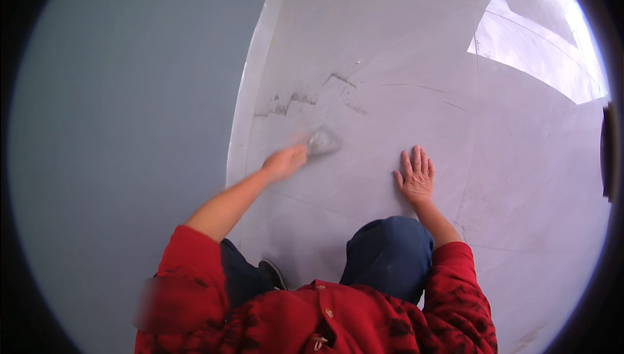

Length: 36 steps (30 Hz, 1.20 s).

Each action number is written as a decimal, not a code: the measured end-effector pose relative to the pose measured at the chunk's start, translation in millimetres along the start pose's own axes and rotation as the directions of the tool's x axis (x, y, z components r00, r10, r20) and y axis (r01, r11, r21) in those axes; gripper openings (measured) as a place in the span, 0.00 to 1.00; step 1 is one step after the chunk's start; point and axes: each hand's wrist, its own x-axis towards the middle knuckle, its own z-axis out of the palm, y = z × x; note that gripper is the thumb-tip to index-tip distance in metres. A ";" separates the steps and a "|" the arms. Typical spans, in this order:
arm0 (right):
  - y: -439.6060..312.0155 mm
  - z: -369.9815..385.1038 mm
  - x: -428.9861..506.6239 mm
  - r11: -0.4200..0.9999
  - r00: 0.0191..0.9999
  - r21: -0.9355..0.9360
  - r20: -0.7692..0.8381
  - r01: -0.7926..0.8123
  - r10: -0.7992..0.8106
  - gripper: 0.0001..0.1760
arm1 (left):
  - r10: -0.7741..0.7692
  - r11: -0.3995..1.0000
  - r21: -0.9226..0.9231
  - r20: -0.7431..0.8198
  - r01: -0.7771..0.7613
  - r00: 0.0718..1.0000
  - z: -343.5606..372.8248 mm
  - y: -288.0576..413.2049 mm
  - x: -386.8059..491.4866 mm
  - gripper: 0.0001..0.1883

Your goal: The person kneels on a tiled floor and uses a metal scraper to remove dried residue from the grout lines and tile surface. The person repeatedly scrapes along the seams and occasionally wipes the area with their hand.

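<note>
Gripped in my left hand (284,162) is a hand tool (324,141) with a broad grey head, which looks like a scraper; motion blur hides its exact shape. Its head is low over the pale floor (370,169), and I cannot tell whether it touches. Just beyond it, dark jagged residue marks (303,98) run across the floor, with another angled dark mark (342,79) to their right. My right hand (416,178) rests palm down on the floor, fingers spread, holding nothing.
A grey wall (131,110) rises along the left, edged by a pale skirting strip (247,91). My bent knee (390,247) is between my arms; a dark shoe (273,273) is at lower left. Sunlight patches (531,57) brighten the floor at upper right. A dark object (607,154) stands at the right rim.
</note>
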 end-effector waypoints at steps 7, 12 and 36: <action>-1.4 -7.2 -1.4 0.999 1.000 0.030 0.001 -0.012 0.012 0.34 | -0.100 0.995 -0.006 -0.046 0.100 0.994 61.2 12.1 -47.6 0.22; -1.1 -0.7 -2.6 0.999 1.000 0.032 -0.017 -0.004 0.004 0.35 | -0.064 0.997 0.035 -0.189 0.072 0.980 44.6 73.3 81.6 0.23; 1.8 6.7 -2.8 0.999 1.000 0.024 -0.017 -0.023 0.023 0.36 | 0.143 0.990 0.040 -0.209 -0.137 0.967 43.3 166.6 182.9 0.22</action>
